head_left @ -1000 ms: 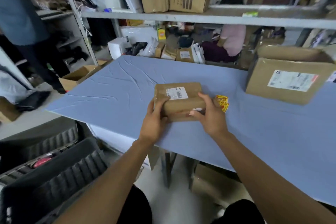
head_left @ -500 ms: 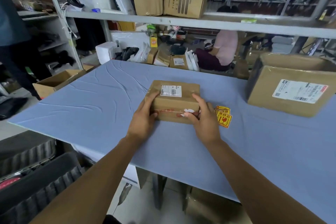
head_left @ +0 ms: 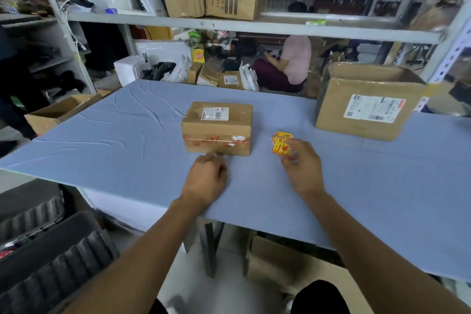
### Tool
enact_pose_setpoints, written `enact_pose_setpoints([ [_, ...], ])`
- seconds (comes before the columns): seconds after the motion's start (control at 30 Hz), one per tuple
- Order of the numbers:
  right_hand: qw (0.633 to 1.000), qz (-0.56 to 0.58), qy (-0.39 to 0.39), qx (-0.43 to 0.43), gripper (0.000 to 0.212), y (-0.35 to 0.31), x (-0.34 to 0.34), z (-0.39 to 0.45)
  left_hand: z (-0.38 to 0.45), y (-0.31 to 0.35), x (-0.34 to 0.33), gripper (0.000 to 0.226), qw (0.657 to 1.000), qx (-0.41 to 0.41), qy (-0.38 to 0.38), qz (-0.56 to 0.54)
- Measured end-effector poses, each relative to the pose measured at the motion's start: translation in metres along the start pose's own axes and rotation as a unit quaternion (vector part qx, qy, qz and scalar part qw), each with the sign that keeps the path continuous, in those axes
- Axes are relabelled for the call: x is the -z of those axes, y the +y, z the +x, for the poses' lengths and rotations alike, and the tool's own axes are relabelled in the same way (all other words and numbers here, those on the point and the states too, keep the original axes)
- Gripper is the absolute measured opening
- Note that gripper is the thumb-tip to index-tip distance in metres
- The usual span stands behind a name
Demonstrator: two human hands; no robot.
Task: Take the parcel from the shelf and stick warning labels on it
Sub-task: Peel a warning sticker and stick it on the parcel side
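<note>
The parcel [head_left: 216,127], a small taped cardboard box with a white shipping label on top, rests on the blue table [head_left: 122,145]. No hand holds it. My left hand [head_left: 206,178] lies on the table just in front of the parcel's near edge, fingers curled and holding nothing. A small stack of yellow and red warning labels [head_left: 279,141] lies to the right of the parcel. My right hand [head_left: 302,167] has its fingertips pinched on the stack's near corner.
A larger cardboard box [head_left: 367,107] with a shipping label stands at the table's far right. A grey shelf [head_left: 178,21] carrying cartons crosses above the table's far edge. A person in pink [head_left: 295,58] sits on the floor behind. Dark ridged bins [head_left: 51,262] stand at my lower left.
Both hands have let go of the parcel, which now rests on the table. The left hand drew back toward me. The right hand moved right onto the warning labels.
</note>
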State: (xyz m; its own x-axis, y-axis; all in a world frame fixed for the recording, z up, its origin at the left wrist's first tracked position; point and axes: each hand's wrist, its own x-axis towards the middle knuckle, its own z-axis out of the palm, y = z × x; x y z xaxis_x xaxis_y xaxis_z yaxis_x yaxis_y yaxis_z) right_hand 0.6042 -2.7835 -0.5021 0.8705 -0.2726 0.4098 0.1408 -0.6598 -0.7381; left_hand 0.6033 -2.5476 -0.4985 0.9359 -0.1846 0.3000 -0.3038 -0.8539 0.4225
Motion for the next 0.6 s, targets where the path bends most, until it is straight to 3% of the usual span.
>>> enact_pose_setpoints([
  [0.17,0.993,-0.038,-0.016,-0.111,0.030,0.024,0.019,0.020,0.030,0.064,-0.035,0.017,0.993,-0.051,-0.053,-0.089],
  [0.4,0.985,-0.085,-0.039,-0.146,0.038,0.028,0.010,0.040,0.078,0.102,-0.078,0.019,0.989,0.070,0.032,-0.129],
  [0.6,0.987,-0.095,-0.045,-0.125,0.020,0.032,0.007,0.040,0.080,0.100,-0.083,0.010,0.985,0.063,0.026,-0.159],
])
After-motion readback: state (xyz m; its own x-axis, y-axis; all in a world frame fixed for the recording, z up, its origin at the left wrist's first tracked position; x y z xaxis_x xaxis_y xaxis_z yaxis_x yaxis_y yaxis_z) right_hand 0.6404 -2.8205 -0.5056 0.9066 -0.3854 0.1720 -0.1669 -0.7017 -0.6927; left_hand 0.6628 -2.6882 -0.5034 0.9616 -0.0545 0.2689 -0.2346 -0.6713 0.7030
